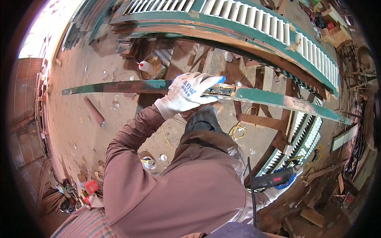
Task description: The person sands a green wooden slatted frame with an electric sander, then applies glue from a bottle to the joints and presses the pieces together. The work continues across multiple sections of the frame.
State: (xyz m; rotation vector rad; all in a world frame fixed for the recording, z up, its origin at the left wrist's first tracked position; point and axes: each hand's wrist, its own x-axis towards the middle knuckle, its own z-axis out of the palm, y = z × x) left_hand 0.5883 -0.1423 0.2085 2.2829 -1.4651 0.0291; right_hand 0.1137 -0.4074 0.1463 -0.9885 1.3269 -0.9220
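A long wooden strip (262,95), with patches of green paint and bare brown wood, lies across the view in front of me. My left hand (186,93), in a white glove with blue fingertips, grips it near its middle, its fingertips at the strip's two edges. Low on the right, my right hand (289,183), also gloved, holds a black power tool that looks like an angle grinder (272,179), away from the strip. A black cord (251,190) hangs near the tool's rear end. The tool's head is partly hard to make out.
Green louvred shutters (250,27) with white slats lie beyond the strip, and another louvred piece (307,133) is at right. A white bottle (145,66) with a red cap stands in a round container (158,69). A yellow cable (237,131) and a brown cylinder (94,112) lie on the floor.
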